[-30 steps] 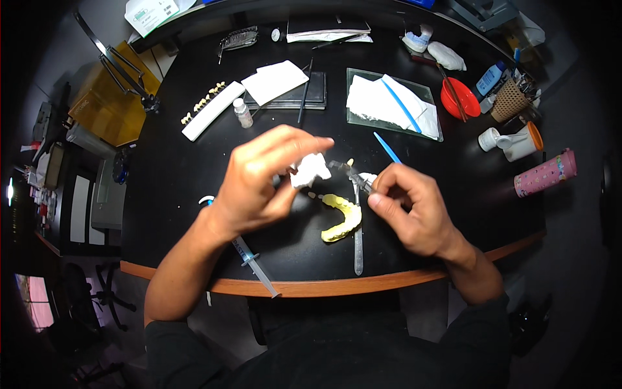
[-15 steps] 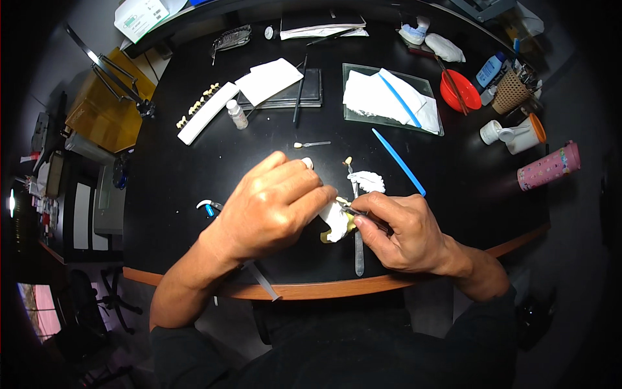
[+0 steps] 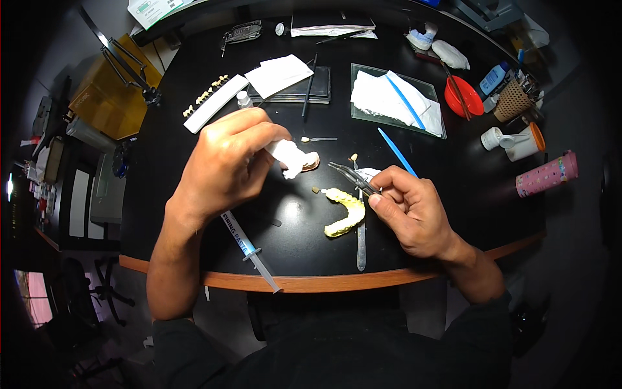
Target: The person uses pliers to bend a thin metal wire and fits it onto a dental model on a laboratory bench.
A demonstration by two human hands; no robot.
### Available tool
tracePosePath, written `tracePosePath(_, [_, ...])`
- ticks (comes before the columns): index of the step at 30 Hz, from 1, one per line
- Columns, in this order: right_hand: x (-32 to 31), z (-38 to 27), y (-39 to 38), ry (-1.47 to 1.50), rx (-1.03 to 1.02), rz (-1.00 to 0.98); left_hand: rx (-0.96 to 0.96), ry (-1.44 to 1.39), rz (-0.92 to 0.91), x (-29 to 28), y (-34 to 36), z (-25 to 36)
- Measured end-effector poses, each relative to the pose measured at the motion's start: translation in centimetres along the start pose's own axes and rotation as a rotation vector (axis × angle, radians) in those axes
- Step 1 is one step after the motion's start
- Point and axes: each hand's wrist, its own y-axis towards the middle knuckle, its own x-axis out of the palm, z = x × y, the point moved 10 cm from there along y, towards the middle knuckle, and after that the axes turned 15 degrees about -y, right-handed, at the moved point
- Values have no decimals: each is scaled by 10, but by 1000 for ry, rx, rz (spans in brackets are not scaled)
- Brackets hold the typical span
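Observation:
My left hand (image 3: 227, 159) is raised left of centre, its fingers closed on a crumpled white tissue (image 3: 288, 155). Just beyond the tissue shows a small round whitish piece with a pinkish rim (image 3: 312, 162), partly covered. My right hand (image 3: 411, 211) grips dark tweezers (image 3: 356, 180) whose tips point up and left; I cannot make out anything between them. Below the tips, a yellow horseshoe-shaped dental model (image 3: 350, 211) lies on the black table, apart from both hands. A small brownish tooth-shaped piece (image 3: 315, 190) is beside it. A metal spatula (image 3: 361, 249) lies along its right side.
A paste syringe (image 3: 249, 249) crosses the front table edge by my left forearm. Farther off are a tooth shade guide (image 3: 217, 104), a small bottle (image 3: 243, 99), a glass plate with tissue (image 3: 395, 100), a blue stick (image 3: 396, 150), a red bowl (image 3: 461, 97) and a pink flask (image 3: 547, 175).
My left hand has lifted up and left with the tissue, uncovering the yellow dental model and the paste syringe. My right hand has drawn slightly right with the tweezers, their tips now away from the model.

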Motion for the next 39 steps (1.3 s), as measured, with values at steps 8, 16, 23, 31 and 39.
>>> tracePosePath(8, [0, 12, -1, 132, 81, -7, -29, -96, -55, 15, -1, -3])
tracePosePath(16, [1, -2, -1, -42, -33, 19, -44, -279, 23, 47, -7, 3])
tracePosePath(23, [-10, -18, -2, -145, -185, 133, -227, -516, 180, 38, -12, -18])
tracePosePath(31, [-3, 9, -3, 163, 33, 32, -324, -487, 262, 21, -13, -37])
tracePosePath(39, [-1, 12, -3, 229, 83, -5, -169, -386, -58, 44, -6, -7])
